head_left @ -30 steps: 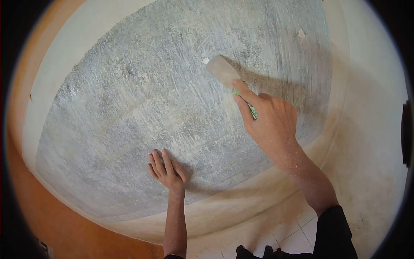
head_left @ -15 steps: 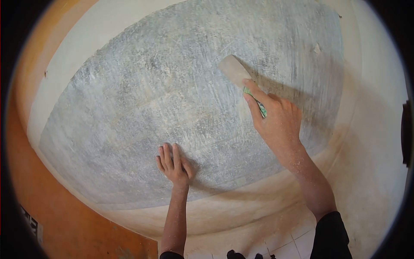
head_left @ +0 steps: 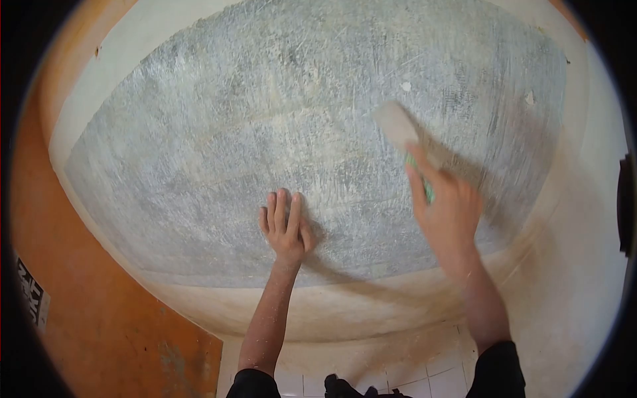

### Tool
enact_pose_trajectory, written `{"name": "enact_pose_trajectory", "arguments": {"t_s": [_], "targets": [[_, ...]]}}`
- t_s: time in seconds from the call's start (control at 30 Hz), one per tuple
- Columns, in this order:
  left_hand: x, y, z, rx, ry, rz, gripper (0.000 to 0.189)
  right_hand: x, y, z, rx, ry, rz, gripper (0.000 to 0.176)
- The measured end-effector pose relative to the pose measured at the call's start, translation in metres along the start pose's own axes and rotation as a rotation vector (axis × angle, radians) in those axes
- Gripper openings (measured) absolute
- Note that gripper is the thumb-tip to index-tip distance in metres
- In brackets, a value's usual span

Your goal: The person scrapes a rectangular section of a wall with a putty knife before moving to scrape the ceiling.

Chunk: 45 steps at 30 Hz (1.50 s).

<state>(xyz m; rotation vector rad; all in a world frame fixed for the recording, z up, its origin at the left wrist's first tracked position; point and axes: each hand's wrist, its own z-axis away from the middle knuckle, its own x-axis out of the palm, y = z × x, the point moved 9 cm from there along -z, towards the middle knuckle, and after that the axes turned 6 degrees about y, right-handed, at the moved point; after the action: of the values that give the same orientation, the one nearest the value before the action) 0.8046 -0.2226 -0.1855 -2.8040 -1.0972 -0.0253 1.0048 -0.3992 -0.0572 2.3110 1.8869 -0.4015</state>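
My right hand grips a scraper by its green patterned handle. The wide, pale blade points up and to the left over the rough grey-blue patch of the wall; blade and hand are somewhat blurred. Whether the blade's edge touches the surface, I cannot tell. Lower and to the left, my left hand lies against the patch with its fingers spread and pointing up. A small white spot shows just above the blade, and a second pale spot is farther right.
Cream wall borders the patch below. An orange surface with a black-and-white printed label is at the left. Pale floor tiles show at the bottom, and a dark object stands at the right edge.
The view has shifted over the wall. The scraper has moved down relative to the patch, and a white spot now shows above its blade. My left hand is still spread on the surface.
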Motion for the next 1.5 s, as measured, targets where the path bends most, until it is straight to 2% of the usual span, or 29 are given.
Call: {"name": "enact_pose_trajectory", "arguments": {"t_s": [0.07, 0.13, 0.33, 0.47, 0.67, 0.73, 0.87, 0.93, 1.03, 1.2, 1.27, 1.33, 1.5], "targets": [[0.000, -0.001, 0.001, -0.006, 0.004, 0.014, 0.048, 0.014, -0.004, 0.033, 0.008, -0.037, -0.007, 0.036], [-0.001, -0.001, 0.000, -0.012, 0.013, 0.018, 0.048, 0.020, -0.005, 0.044, 0.102, -0.026, -0.066, 0.037], [-0.003, -0.001, 0.002, 0.004, 0.004, 0.052, 0.050, 0.004, -0.036, -0.053, 0.022, 0.046, -0.097, 0.033], [-0.006, -0.010, 0.004, -0.032, 0.034, 0.163, 0.053, -0.003, -0.049, -0.065, 0.012, 0.091, -0.085, 0.032], [-0.030, -0.032, 0.006, -0.089, 0.078, 0.492, 0.051, 0.033, -0.039, 0.074, 0.149, 0.025, -0.068, 0.039], [-0.046, -0.035, 0.002, 0.064, 0.075, 0.240, 0.049, 0.043, -0.040, 0.103, 0.207, 0.012, -0.078, 0.042], [-0.033, -0.069, 0.000, -0.058, 0.003, 0.068, 0.049, 0.046, -0.047, 0.080, 0.218, 0.072, -0.107, 0.042], [-0.031, -0.069, 0.003, -0.038, 0.015, 0.085, 0.049, 0.037, -0.057, 0.048, 0.177, 0.088, -0.146, 0.041], [-0.033, -0.074, 0.011, -0.031, 0.034, 0.139, 0.050, 0.039, -0.059, 0.051, 0.190, 0.091, -0.167, 0.042], [-0.033, -0.079, 0.012, -0.044, 0.047, 0.201, 0.050, 0.072, -0.057, 0.166, 0.293, 0.004, -0.164, 0.044], [-0.034, -0.077, 0.011, -0.028, 0.052, 0.192, 0.051, 0.075, -0.059, 0.174, 0.336, -0.052, -0.148, 0.045], [-0.034, -0.078, 0.011, -0.038, 0.037, 0.193, 0.051, 0.070, -0.062, 0.154, 0.276, 0.016, -0.130, 0.045], [-0.033, -0.077, 0.013, -0.066, 0.031, 0.166, 0.049, 0.047, -0.070, 0.092, 0.255, -0.001, -0.135, 0.044]]}}
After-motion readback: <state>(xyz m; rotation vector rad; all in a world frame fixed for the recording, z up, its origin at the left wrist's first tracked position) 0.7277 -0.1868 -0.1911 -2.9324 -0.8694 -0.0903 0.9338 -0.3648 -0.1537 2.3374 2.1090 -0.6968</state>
